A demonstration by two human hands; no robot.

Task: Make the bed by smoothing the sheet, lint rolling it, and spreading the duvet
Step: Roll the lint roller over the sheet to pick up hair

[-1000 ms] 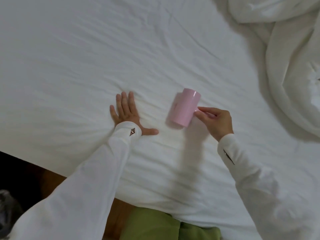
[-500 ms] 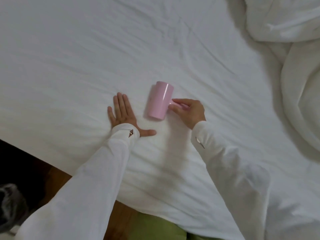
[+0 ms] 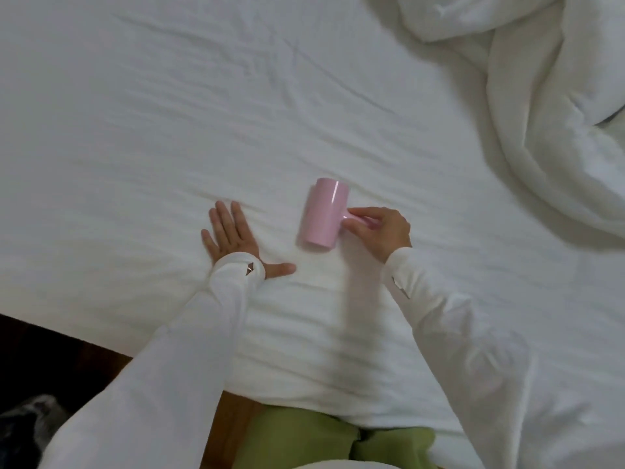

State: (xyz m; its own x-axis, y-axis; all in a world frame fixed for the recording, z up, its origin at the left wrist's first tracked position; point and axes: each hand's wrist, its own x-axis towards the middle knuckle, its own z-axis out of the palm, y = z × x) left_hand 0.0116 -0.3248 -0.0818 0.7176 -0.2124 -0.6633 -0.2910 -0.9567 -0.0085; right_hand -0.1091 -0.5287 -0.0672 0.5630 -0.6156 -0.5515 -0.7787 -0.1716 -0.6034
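Observation:
A white sheet [image 3: 169, 130] with fine wrinkles covers the bed. My left hand [image 3: 233, 240] lies flat on it, fingers straight and thumb spread to the right. Just right of it stands a pink lint roller [image 3: 323, 213] with its drum on the sheet. My right hand [image 3: 380, 230] grips the roller's short handle with curled fingers. The white duvet [image 3: 541, 96] is bunched in a heap at the upper right of the bed.
The near edge of the bed runs diagonally across the lower left, with dark wooden floor [image 3: 67, 363] beyond it. A dark grey thing [image 3: 30, 421] lies on the floor at the bottom left. My green trousers [image 3: 304, 438] press against the bed edge.
The roller and my right hand went left toward my left hand, then came back a little to the right. My left hand has stayed pressed flat on the sheet.

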